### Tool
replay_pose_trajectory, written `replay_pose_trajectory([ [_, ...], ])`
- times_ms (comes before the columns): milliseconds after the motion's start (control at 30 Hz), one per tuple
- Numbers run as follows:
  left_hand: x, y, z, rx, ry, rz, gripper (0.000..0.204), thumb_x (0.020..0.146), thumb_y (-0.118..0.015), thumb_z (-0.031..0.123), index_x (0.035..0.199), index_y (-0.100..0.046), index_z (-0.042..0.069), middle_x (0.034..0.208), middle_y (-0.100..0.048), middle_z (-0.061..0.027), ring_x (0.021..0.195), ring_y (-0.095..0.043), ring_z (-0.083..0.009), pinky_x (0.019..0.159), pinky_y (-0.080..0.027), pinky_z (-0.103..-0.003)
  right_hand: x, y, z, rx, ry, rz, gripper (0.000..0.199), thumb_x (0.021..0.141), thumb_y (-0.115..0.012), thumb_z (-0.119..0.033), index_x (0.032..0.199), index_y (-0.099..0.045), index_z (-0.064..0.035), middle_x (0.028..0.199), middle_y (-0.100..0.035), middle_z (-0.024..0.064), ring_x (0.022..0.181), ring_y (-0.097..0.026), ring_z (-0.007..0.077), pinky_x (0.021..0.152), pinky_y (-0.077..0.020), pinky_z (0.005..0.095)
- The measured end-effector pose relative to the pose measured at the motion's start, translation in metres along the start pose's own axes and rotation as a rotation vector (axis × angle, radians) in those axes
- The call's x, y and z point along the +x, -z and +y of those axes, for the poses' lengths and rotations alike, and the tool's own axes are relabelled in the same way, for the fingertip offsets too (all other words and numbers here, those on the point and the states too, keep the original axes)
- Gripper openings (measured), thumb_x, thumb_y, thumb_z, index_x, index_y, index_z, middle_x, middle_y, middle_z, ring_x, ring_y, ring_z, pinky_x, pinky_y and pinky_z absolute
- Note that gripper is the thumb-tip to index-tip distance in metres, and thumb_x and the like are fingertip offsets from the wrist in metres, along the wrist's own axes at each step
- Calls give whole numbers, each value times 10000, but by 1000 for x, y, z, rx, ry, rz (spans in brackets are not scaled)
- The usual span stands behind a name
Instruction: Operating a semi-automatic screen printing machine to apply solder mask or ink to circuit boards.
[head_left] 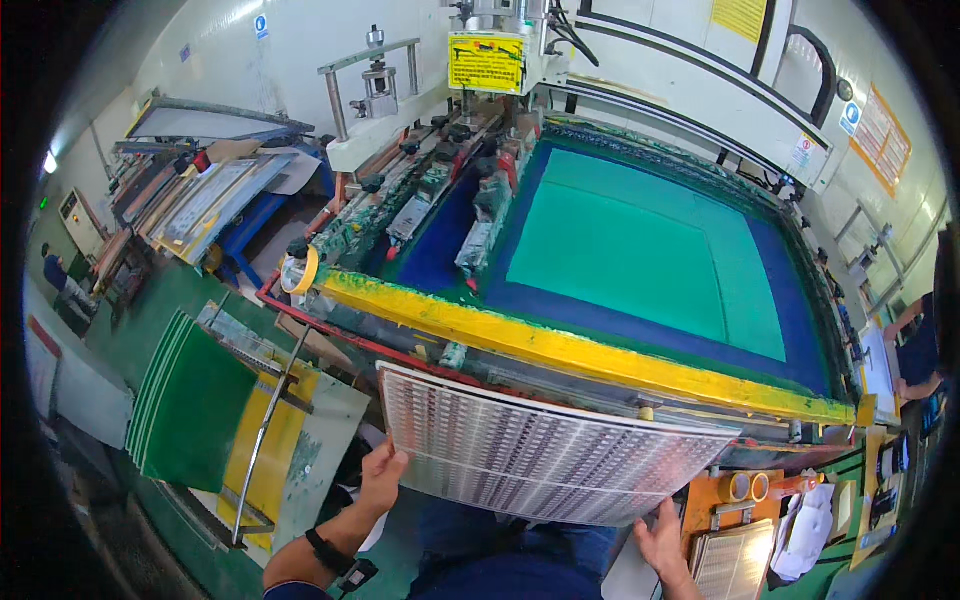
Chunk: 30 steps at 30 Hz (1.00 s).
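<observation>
A large, thin circuit board panel (550,450) with dense rows of small marks is held tilted in front of my body. My left hand (383,478) grips its left edge, thumb on the near face. At the lower right corner, my right hand (662,545) holds the edge, with part of its fingers hidden behind the panel. Just beyond the panel's upper edge runs the yellow-taped front bar (560,345) of a screen printing machine. Behind that bar lies the printing screen (620,250), green in the middle with a dark blue border.
Upright green panels (195,400) stand in a rack with a metal bar at left. On the right, an orange-brown table (705,520) bears tape rolls (735,487) and a stack of panels (735,560). Squeegee holders (485,230) sit over the screen. Another person (915,350) stands at far right.
</observation>
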<state>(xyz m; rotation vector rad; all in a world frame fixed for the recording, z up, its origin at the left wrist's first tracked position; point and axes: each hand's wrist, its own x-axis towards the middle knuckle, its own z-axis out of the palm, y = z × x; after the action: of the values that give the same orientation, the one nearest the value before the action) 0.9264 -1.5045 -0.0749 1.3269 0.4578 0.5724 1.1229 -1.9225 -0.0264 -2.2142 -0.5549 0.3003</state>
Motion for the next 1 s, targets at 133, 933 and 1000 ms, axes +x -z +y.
replay_pose_trajectory([
  [133,7,-7,-6,8,-48,-44,266,954,-515,79,1191,-568,-28,1047,-600,9,940,-522,-73,843,-414,-238,-4,10,-12,-200,-180,-102,430,817,-555,-83,1216,-439,27,955,-624,289,898,-612,462,747,-495,495],
  [933,13,-37,-9,60,-43,-43,244,949,-563,144,1123,-598,-23,972,-589,43,845,-501,-59,759,-408,-212,-29,-5,54,212,-231,139,261,862,-467,34,1123,-463,29,890,-651,174,836,-646,234,774,-498,323],
  [1000,21,-25,-23,123,-28,-85,249,948,-564,145,1127,-602,-24,989,-596,34,854,-508,-63,771,-413,-219,-28,-4,45,165,-245,148,252,865,-476,33,1117,-467,31,903,-652,177,843,-647,238,782,-505,331],
])
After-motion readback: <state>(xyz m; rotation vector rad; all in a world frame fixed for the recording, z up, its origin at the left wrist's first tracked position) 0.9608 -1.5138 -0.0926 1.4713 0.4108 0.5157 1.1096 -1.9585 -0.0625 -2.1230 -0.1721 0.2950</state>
